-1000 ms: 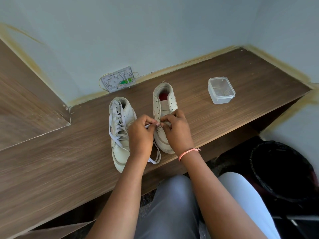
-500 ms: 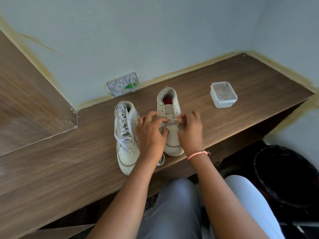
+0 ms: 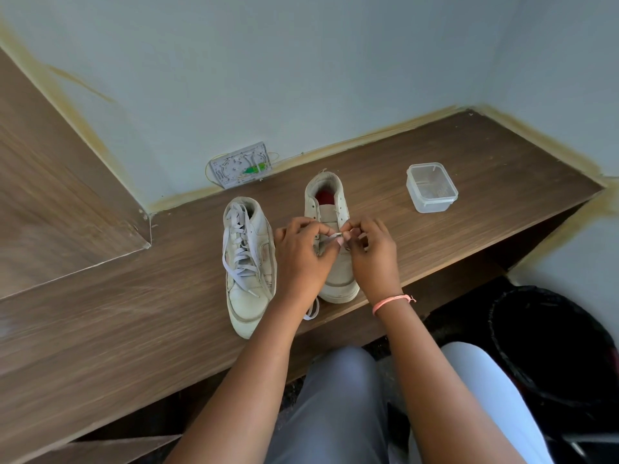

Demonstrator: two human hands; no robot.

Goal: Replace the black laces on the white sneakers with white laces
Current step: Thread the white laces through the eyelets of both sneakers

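Note:
Two white high-top sneakers stand side by side on the wooden shelf (image 3: 469,162), toes toward me. The left sneaker (image 3: 249,262) is laced with a white lace. The right sneaker (image 3: 330,209) has a red insole and bare upper eyelets. My left hand (image 3: 303,259) and my right hand (image 3: 371,256) meet over its tongue, both pinching a white lace (image 3: 333,237) at the eyelets. A loop of that lace (image 3: 311,311) hangs off the shelf's front edge under my left wrist. The shoe's lower lacing is hidden by my hands.
A clear plastic container (image 3: 432,187) sits on the shelf to the right. A wall box with wires (image 3: 239,165) is behind the shoes. A black bin (image 3: 549,346) stands on the floor at right. My knees are below the shelf edge.
Both hands have shifted slightly up the right sneaker, from the lower tongue toward the middle eyelets, still working the white lace. The view tilted down a little.

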